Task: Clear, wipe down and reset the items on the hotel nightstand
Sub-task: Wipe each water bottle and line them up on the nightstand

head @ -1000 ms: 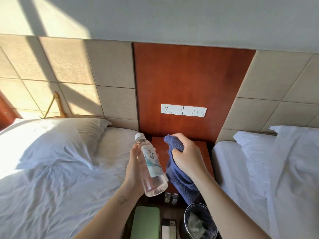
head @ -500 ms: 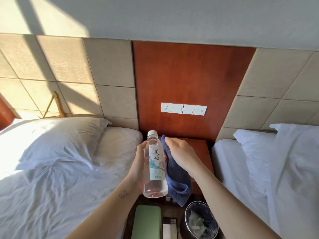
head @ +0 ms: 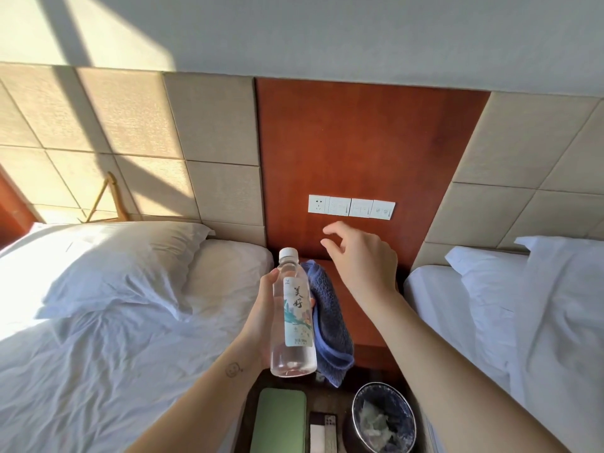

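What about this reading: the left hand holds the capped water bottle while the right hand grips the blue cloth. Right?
Not quite. The head view shows the right hand open, fingers spread, gripping nothing; the blue cloth hangs beside the bottle. The left hand does hold the capped water bottle.

The bottle point(head: 294, 322) covers the palm of the left hand point(head: 261, 318) and the left edge of the cloth point(head: 330, 325). Whether the fingers also pinch the cloth cannot be determined. The cloth and the right forearm point(head: 441, 371) cover much of the nightstand point(head: 362, 318) top. The bottom edge cuts off the green case point(head: 282, 420) and the bin point(head: 382, 416). The switch panel point(head: 351, 207) markings are too small to read.
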A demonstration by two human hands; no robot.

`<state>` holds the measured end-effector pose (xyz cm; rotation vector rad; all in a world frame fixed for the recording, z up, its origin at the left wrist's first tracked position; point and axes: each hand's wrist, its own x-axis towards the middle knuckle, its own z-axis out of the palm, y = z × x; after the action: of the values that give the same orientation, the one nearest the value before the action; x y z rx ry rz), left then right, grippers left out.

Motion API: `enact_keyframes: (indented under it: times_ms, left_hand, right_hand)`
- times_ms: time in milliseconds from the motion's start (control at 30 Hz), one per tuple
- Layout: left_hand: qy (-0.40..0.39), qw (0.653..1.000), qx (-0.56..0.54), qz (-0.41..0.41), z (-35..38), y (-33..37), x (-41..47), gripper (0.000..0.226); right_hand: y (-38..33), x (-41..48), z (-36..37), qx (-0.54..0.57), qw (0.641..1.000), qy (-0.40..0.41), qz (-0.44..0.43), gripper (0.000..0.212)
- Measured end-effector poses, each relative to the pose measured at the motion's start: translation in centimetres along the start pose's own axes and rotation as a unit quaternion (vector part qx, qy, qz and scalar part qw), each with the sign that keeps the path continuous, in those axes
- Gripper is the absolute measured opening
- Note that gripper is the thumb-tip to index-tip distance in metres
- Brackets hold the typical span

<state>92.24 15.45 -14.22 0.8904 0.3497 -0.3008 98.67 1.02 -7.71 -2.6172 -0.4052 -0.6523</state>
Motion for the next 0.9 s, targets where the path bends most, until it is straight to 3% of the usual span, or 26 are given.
enact_keyframes:
  times_ms: [33,233,533,700,833,900]
  left_hand:
    - [-0.002,1.0,0.001,-0.002,0.0,0.0,0.0,0.054]
    - [0.009,1.0,0.017,-0.008,-0.4,-0.2,0.2,0.059]
    - [-0.011,0.999,-0.004,-0.029,-1.2,-0.9,0.2,0.057]
    - [-0.01,1.0,0.001,-0.025,-1.3,-1.1,0.4,0.055]
    - [-0.006,1.0,0.006,-0.024,-1.7,-1.3,0.8,0.057]
    - [-0.006,1.0,0.012,-0.02,-1.9,-1.3,0.8,0.059]
  right_hand:
    - [0.0,0.0,0.1,-0.005,1.0,0.01,0.003,0.011]
    - [0.5,-1.1,1.2,-0.031,0.997,-0.06,0.026,0.013]
    - [1.9,-3.0,1.9,-0.032,0.993,-0.105,0.041,0.028]
    - [2.0,-3.2,2.4,-0.032,0.997,-0.063,0.02,0.014]
    - [1.9,-3.2,2.3,-0.005,0.999,-0.045,0.008,0.035]
    - [1.9,-3.1,2.5,-0.008,1.0,-0.01,-0.011,0.029]
